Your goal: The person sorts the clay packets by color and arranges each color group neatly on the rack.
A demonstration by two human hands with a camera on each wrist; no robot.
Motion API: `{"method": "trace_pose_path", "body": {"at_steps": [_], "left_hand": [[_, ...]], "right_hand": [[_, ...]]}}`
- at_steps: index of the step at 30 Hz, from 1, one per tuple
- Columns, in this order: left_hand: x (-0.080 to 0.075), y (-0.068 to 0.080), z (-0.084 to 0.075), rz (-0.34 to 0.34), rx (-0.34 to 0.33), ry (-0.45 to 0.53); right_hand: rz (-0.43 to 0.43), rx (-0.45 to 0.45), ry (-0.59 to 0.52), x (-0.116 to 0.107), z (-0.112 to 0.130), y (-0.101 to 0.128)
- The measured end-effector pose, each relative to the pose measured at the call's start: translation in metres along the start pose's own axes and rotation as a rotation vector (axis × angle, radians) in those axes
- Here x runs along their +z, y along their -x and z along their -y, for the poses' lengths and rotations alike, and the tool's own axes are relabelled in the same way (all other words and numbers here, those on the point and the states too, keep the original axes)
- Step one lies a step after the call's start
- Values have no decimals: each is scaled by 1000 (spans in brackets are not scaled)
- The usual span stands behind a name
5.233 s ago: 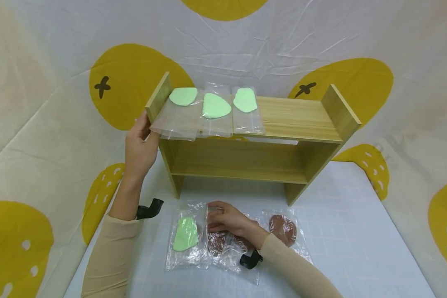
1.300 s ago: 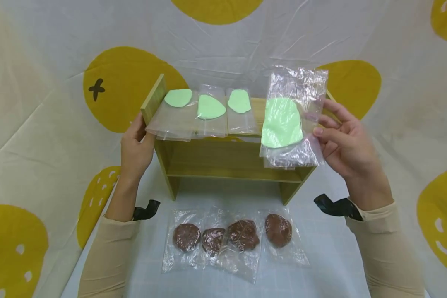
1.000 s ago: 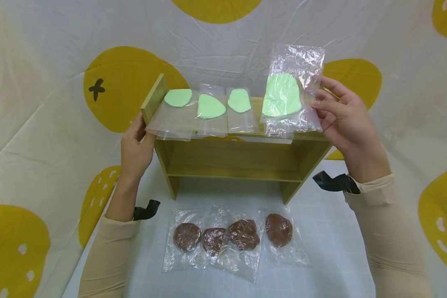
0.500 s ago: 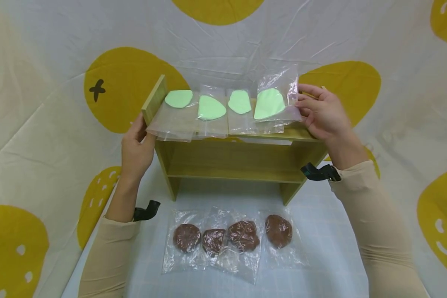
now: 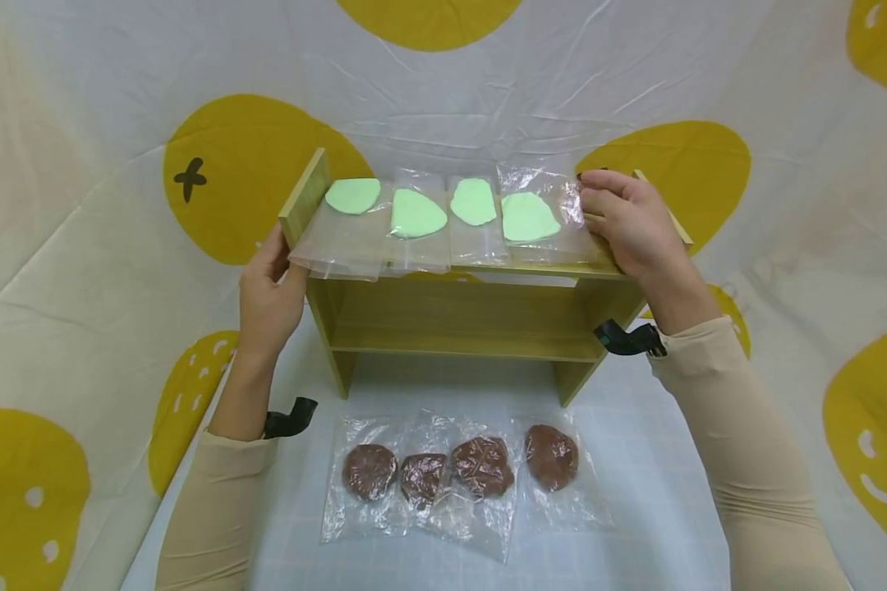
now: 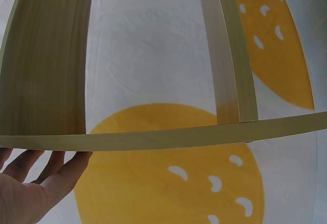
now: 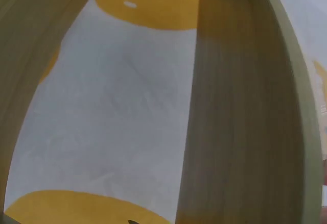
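My left hand [image 5: 272, 283] is at the outside of the left side panel [image 5: 306, 195] of a two-tier wooden shelf. In the left wrist view its fingers [image 6: 66, 175] reach up and touch that panel. My right hand [image 5: 636, 226] is at the top board's right part, its fingers curled at the right edge of a clear plastic bag [image 5: 572, 238] with a flat pale green piece [image 5: 529, 217]. That bag lies on the top board [image 5: 606, 264], beside three similar bags with green pieces [image 5: 418, 213]. The right wrist view shows mostly the shelf board [image 7: 240, 106].
On the pale tablecloth [image 5: 665, 460] before the shelf lies a row of clear bags with brown flat pieces [image 5: 483, 466], some overlapping. The lower board [image 5: 466, 341] is below the top one. A pale curtain with yellow shapes [image 5: 266, 180] surrounds the table.
My right hand picked the green-piece bag from over the brown ones, raised it to the shelf's right, then lowered it leftward until it lay flat beside the others. My left hand stayed.
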State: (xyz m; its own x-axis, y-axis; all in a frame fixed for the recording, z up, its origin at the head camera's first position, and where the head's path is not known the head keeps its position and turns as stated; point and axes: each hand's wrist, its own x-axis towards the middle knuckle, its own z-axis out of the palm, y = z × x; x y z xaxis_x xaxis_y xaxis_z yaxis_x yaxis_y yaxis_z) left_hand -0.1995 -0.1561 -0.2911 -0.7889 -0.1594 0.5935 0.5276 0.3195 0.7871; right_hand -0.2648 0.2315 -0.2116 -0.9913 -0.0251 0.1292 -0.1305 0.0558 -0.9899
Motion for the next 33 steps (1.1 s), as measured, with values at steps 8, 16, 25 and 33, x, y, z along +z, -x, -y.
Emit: {"method": "trace_pose_path", "body": {"at_steps": [8,16,25,33], "left_hand": [[1,0,1,-2,8,0],[1,0,1,1,9,4],[0,1,-1,-12,3,3],[1,0,-1,-12,12,1]], "right_hand": [[0,-133,3,1,6,15],[63,-272,-172,3,6,42],[132,-394,-302,-3,-2,75],[242,-435,-194,-16,-21,104]]}}
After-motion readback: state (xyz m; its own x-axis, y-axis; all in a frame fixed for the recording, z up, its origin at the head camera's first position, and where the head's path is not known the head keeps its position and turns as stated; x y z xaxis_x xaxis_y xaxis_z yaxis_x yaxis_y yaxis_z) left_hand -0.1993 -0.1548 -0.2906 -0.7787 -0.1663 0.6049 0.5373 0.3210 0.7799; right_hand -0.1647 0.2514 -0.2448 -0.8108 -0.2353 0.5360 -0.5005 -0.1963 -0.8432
